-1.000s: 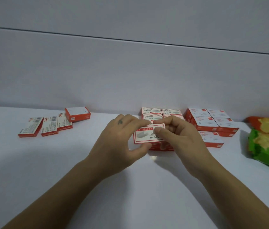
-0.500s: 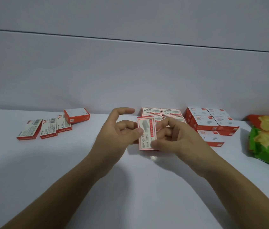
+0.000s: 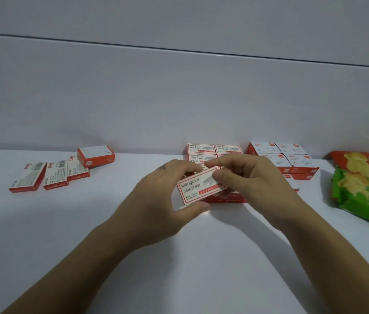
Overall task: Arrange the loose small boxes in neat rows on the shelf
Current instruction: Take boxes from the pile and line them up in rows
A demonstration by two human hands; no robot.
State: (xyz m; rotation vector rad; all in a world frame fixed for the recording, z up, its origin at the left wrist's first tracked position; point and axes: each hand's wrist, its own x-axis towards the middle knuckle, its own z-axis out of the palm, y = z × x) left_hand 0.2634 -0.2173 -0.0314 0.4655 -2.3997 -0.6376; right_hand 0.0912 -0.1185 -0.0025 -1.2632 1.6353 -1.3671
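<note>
I am watching through the head camera, and both hands are busy with 1 small box [image 3: 198, 189]. The left hand [image 3: 156, 200] pinches it at its left end, thumb under and fingers on top. The right hand [image 3: 253, 186] pinches the other end, with the thumb pressed on the printed face. Both hands are curled tight round it, so it cannot slip. The box is up in the air, a bit tilted, with its name side facing me. I think it is held like this so the words read the right way, the same as on the boxes already put down.

Just behind and under it are the neat rows [image 3: 201, 149], 2 boxes wide, pushed back against the wall [image 3: 179, 98]. Their faces all point up the same way. The hands hide the front of that group, so I cannot tell how many spots are full. I think the next move is to lay this box flat at the front, edges touching its neighbours.

Well apart to the left on the shelf [image 3: 88, 234] lie 4 loose boxes [image 3: 56, 176], 3 of them overlapping with barcodes up. They are not sorted yet. To the right sit bigger boxes [image 3: 278, 155] in a pile, and then snack bags [image 3: 364, 191].
</note>
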